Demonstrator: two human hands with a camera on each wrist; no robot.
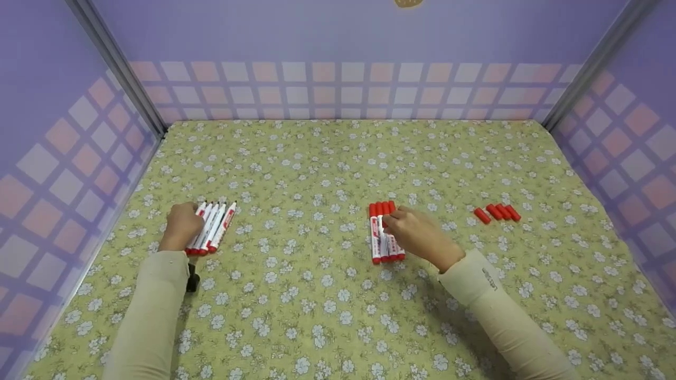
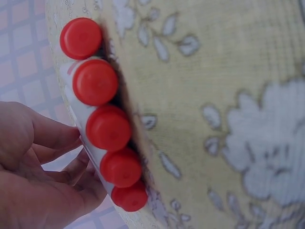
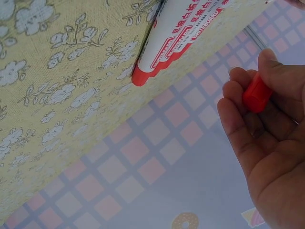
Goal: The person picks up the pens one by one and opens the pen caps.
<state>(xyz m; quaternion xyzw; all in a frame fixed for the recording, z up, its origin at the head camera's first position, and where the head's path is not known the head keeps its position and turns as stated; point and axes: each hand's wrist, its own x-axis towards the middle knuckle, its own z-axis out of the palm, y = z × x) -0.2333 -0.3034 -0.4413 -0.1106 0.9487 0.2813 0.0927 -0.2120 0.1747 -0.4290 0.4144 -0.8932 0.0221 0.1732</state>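
At the left of the table, several uncapped white markers with red ends lie side by side, dark tips pointing away from me. My left hand is at the leftmost of them. In the left wrist view its fingertips touch the white barrels behind the red ends, without curling round one. Further right, my right hand pinches a red marker cap between thumb and fingers. That hand hovers over a row of capped markers and partly hides it in the head view.
Several loose red caps lie on the right side of the flowered tablecloth. Purple checked walls enclose the table at the back and both sides. A small black object is by my left wrist.
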